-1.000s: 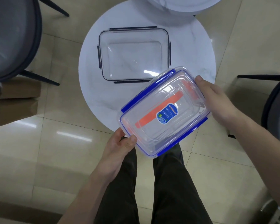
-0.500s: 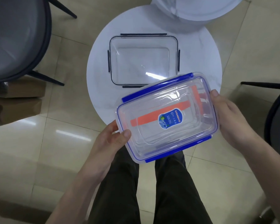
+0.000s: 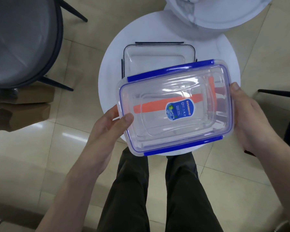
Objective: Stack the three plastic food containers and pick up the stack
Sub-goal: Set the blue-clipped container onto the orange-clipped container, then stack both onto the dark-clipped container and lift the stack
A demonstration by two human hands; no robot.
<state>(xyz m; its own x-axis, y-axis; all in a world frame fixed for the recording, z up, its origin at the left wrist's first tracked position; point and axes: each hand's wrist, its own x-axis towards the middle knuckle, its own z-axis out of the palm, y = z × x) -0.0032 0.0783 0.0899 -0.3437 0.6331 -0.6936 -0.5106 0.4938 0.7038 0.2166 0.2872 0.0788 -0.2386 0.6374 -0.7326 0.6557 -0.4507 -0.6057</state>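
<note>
Moved since earlier: clear rectangular plastic container with blue clips (image 3: 174, 108), now turned squarer and partly overlapping clear black-clipped rectangular container (image 3: 157, 54) on round white table (image 3: 110, 84). Left hand (image 3: 107, 126) pinches its left edge, thumb on lid; right hand (image 3: 251, 118) clasps its right edge. Orange-trimmed container visible inside.

Bright, even light — glare streaks on floor tiles (image 3: 70, 136), edges warped.
</note>
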